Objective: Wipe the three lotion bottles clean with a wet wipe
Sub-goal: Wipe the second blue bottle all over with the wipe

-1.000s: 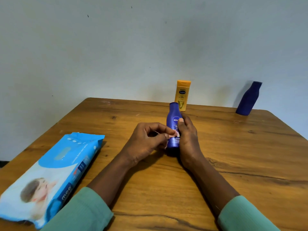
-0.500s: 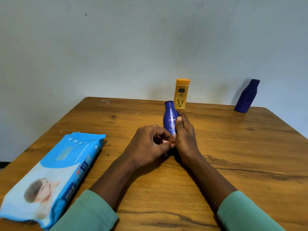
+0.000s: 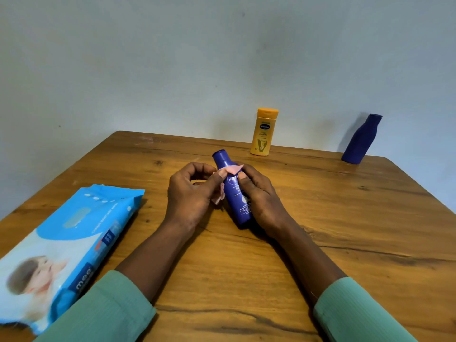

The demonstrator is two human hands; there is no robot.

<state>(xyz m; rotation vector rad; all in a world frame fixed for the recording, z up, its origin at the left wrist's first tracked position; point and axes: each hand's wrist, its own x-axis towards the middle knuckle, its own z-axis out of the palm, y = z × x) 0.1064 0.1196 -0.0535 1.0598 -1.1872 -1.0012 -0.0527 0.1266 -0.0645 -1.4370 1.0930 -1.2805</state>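
Pink wipe (image 3: 234, 168) now higher, at neck of glossy blue bottle (image 3: 237, 201) (left fingers (image 3: 218, 176) pinching wipe, right fingers (image 3: 244, 179) round bottle)

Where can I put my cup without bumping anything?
Biggest bare patch: the right side of the table, between the right hand and the dark blue bottle. Also the back left corner, behind the wet wipes pack. Crowded: the middle, around the left hand, wipe and Nivea bottle.

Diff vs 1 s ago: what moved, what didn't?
The left hand slid the wet wipe up the Nivea bottle, from the lower label to the neck, and the bottle's cap tipped leftward. The right hand keeps its grip on the bottle. The yellow bottle, the dark blue bottle and the wipes pack stayed put.
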